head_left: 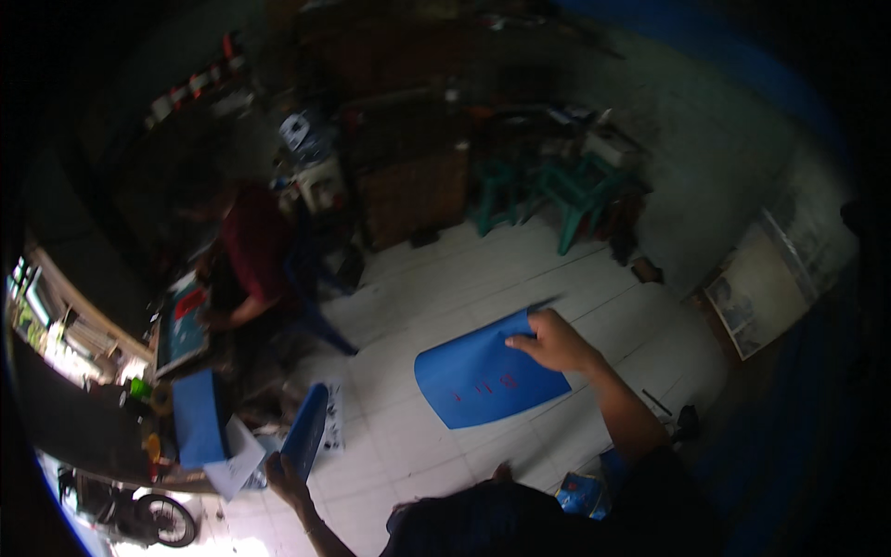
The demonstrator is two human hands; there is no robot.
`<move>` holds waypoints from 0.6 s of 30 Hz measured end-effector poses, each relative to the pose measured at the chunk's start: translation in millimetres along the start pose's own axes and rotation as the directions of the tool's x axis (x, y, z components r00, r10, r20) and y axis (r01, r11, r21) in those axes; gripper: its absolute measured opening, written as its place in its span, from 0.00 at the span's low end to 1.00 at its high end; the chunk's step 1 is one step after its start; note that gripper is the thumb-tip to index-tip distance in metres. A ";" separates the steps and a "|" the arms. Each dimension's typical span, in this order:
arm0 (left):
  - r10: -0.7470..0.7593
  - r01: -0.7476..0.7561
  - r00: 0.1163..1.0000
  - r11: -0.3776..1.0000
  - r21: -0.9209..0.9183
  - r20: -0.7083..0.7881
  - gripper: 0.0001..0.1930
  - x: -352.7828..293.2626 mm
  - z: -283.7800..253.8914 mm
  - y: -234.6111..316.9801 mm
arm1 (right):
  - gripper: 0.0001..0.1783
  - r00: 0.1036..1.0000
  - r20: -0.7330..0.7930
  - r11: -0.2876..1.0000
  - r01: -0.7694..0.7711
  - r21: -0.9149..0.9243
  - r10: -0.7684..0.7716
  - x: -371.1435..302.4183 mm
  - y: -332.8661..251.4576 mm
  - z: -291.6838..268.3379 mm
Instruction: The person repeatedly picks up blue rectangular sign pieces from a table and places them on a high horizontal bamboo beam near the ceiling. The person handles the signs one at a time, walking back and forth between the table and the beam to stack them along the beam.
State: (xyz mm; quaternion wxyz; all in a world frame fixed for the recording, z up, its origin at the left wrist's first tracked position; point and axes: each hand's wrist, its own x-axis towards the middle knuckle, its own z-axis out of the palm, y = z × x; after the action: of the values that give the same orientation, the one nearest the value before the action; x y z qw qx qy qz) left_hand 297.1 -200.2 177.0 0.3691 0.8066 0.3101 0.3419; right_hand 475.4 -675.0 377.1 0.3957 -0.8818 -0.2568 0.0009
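Observation:
My right hand [559,343] pinches a blue sheet [478,376] by its far right edge, thumb on top. The sheet bows slightly in the air over the floor and bears a few red marks. Lower left, my left hand [286,480] is closed round the near end of a second blue sheet [308,429], which looks curled and is seen almost edge on. Just beyond it, another blue sheet [199,422] and a white sheet of paper [243,461] lie at the end of the worktable.
A person in a maroon shirt [255,237] sits on a blue chair [320,311] at left, beside a teal board [181,334]. Green stools [575,195] stand at the back. A flat panel [761,292] leans on the right wall. A motorbike [121,511] is at lower left.

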 end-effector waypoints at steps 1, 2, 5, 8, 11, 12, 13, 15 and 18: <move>0.022 -0.023 0.999 0.999 0.031 0.029 0.13 -7.6 29.0 16.6 | 0.15 0.994 0.005 0.983 -0.111 -0.147 0.113 -13.7 11.5 -28.6; 0.065 -0.067 0.995 0.998 0.023 0.069 0.12 -15.2 58.2 31.6 | 0.16 0.955 0.027 0.912 -0.273 -0.308 0.295 -25.0 22.2 -56.7; 0.147 -0.154 0.979 0.987 0.037 0.141 0.12 -40.7 142.1 80.2 | 0.17 0.962 -0.031 0.897 -0.265 -0.353 0.272 -55.5 50.6 -141.6; 0.201 -0.207 0.958 0.978 0.007 0.204 0.11 -68.5 216.0 128.9 | 0.17 0.957 -0.146 0.851 -0.291 -0.436 0.252 -76.1 82.0 -218.9; 0.207 -0.200 0.946 0.978 -0.051 0.251 0.11 -94.5 278.6 177.5 | 0.16 0.932 -0.275 0.834 -0.340 -0.435 0.237 -88.5 124.2 -291.1; 0.212 -0.199 0.938 0.977 -0.075 0.276 0.11 -101.7 297.9 191.9 | 0.15 0.922 -0.327 0.847 -0.336 -0.411 0.207 -91.5 140.1 -312.8; 0.219 -0.198 0.928 0.975 -0.098 0.300 0.11 -108.8 317.1 204.9 | 0.11 0.887 -0.379 0.820 -0.414 -0.396 0.265 -93.8 156.5 -333.4; 0.207 -0.184 0.913 0.978 -0.099 0.352 0.11 -121.0 360.7 228.1 | 0.09 0.844 -0.404 0.880 -0.446 -0.165 0.352 -97.9 186.8 -370.7; 0.261 -0.200 0.873 0.962 -0.185 0.412 0.10 -131.4 435.3 256.9 | 0.07 0.776 -0.439 0.842 -0.534 -0.076 0.453 -103.4 217.0 -420.2</move>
State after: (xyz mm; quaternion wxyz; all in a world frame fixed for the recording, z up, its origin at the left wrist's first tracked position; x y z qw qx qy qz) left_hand 625.2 -603.4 127.2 0.4394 0.8663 0.0979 0.2163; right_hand 569.8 -1135.4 493.4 0.3369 -0.9331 0.0730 -0.1025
